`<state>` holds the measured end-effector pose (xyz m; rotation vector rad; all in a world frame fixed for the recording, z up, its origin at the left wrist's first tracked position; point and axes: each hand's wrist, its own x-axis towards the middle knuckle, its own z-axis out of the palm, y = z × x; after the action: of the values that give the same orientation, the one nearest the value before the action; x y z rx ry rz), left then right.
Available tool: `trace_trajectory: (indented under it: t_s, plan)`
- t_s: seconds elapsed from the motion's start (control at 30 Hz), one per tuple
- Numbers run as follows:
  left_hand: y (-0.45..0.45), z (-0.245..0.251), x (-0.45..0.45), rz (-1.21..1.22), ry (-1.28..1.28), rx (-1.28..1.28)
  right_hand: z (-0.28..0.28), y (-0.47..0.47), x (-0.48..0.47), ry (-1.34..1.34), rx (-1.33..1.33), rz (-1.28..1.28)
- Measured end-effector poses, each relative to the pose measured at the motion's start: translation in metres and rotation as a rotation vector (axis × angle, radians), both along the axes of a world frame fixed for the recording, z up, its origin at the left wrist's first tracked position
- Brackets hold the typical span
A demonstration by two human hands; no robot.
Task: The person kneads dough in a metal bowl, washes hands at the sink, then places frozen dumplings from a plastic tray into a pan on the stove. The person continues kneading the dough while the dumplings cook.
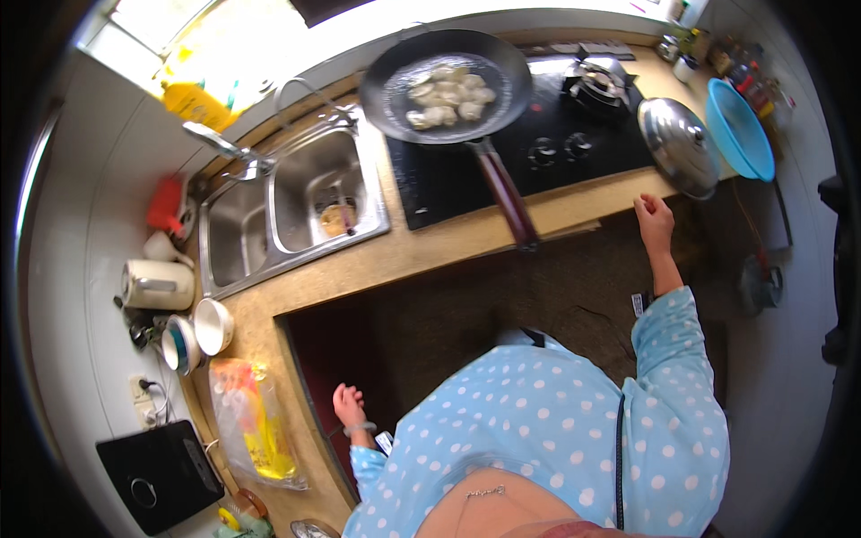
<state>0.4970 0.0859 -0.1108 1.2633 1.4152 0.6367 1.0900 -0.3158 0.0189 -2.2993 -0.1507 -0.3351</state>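
My left hand hangs beside the left stretch of the wooden counter, fingers loosely curled, holding nothing that I can see. My right hand is near the counter's front edge, below the metal lid, with fingers curled in; nothing shows in it. In front of me a dark wok sits over the left part of the black gas hob. Pale dumplings lie in the wok's shallow liquid. Its dark red handle points towards me over the counter edge.
A double steel sink is left of the hob, with a faucet. An uncovered burner and a blue plastic basin are at right. A kettle, bowls, a plastic bag and a black appliance line the left.
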Motion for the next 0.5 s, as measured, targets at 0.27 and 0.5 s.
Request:
trace_trajectory:
  t_s: [0.27, 0.5]
  plan:
    - [0.041, 0.174, 0.255, -0.609, 0.163, 0.61, 0.054, -0.122, 0.158, -0.149, -0.373, -0.134]
    - [0.058, 0.281, 0.518, -1.067, 0.821, 1.024, 0.019, -0.213, 0.28, -0.122, -0.475, -0.072]
